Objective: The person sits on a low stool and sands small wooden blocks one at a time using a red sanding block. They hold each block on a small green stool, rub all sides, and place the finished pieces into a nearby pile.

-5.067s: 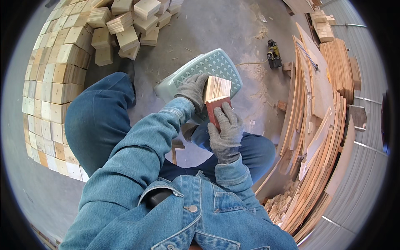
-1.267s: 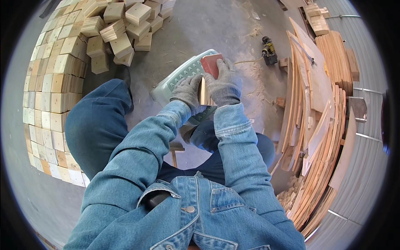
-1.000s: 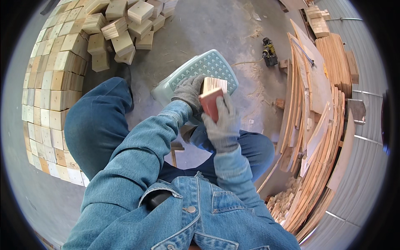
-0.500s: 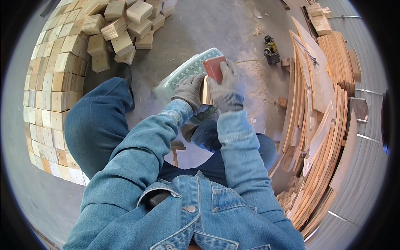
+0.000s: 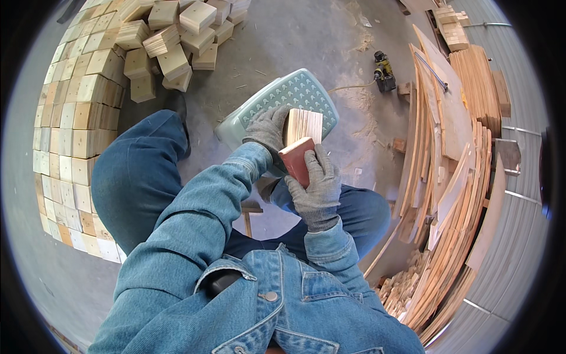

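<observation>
A pale wooden block with a layered edge rests over a light green plastic stool between my knees. My gloved left hand grips the block by its left side. In my gloved right hand is a reddish-brown sanding block, held at the near edge of the wooden block. Its upper end is close against the wood; I cannot tell whether they touch. The fingertips of my left hand are partly hidden behind the wooden block.
Stacked wooden blocks stand at the left, with a loose heap of blocks at the far left. A yellow-and-black power tool lies on the floor at far right. Leaning boards line the right side, with wood scraps near them.
My right hand has come back toward me with the sanding block, from the far side of the wooden block to its near edge. My left hand stays in place.
</observation>
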A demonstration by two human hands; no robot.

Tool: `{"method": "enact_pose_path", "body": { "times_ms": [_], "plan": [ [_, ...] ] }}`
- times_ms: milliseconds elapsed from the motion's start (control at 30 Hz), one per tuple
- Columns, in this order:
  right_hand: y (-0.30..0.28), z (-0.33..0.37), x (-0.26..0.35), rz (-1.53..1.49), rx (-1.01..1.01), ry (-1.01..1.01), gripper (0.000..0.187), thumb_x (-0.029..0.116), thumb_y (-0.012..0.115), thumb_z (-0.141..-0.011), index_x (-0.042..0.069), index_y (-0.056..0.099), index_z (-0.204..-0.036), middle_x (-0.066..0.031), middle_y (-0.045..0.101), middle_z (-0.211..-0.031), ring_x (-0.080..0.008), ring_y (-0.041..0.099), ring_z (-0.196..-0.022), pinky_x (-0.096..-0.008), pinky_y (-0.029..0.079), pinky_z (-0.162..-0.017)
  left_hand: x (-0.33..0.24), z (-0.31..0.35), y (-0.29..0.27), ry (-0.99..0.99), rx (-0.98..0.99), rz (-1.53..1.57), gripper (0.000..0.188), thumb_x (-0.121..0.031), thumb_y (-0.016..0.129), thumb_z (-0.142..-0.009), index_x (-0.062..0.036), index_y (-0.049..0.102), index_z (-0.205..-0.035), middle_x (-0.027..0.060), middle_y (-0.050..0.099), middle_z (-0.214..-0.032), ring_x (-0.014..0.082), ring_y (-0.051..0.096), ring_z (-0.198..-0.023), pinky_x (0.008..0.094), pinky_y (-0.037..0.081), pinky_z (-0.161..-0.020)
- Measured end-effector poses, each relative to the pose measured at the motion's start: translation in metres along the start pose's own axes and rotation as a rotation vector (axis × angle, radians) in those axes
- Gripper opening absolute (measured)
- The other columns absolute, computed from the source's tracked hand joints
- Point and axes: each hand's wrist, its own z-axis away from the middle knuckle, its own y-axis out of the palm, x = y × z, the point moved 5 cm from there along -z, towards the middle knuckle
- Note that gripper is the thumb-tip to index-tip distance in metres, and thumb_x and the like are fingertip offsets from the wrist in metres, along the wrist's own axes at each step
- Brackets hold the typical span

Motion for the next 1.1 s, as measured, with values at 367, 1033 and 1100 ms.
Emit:
{"method": "enact_pose_path", "body": {
  "times_ms": [367,1033,1100],
  "plan": [
    [0.012,-0.135,-0.037,0.042,-0.087,-0.035,0.066,0.031,0.085,-0.083,-0.002,0.065,-0.138,-0.0227,0.063,-0.143,-0.0422,0.063,-0.127,-0.0487,0.051,-0.108,-0.02,0.004,-0.02,-0.037,0.076,-0.024,0.11,-0.048,0.092,-0.063,-0.019,0.044,-0.157,0.0136,0.054,-0.151,0.0363,0.048,-0.145,0.0447,0.034,-0.127],
    [-0.066,-0.074,-0.132,-0.182,0.04,0.276,0.072,0.031,0.088,-0.083,-0.006,0.063,-0.14,-0.025,0.065,-0.141,-0.0367,0.061,-0.135,-0.0418,0.046,-0.118,-0.008,0.009,-0.015,-0.017,0.0,-0.045,0.131,-0.055,0.1,-0.053,-0.0139,0.038,-0.16,0.019,0.053,-0.152,0.0366,0.052,-0.143,0.0428,0.041,-0.124],
    [-0.066,-0.075,-0.133,-0.166,0.072,0.293,0.071,0.031,0.087,-0.083,-0.004,0.064,-0.14,-0.0238,0.066,-0.14,-0.0371,0.063,-0.132,-0.0421,0.048,-0.115,-0.001,0.012,-0.013,-0.014,0.008,-0.025,0.134,-0.053,0.101,-0.052,-0.011,0.036,-0.161,0.0183,0.05,-0.155,0.0353,0.05,-0.145,0.042,0.041,-0.125]
  ]
}}
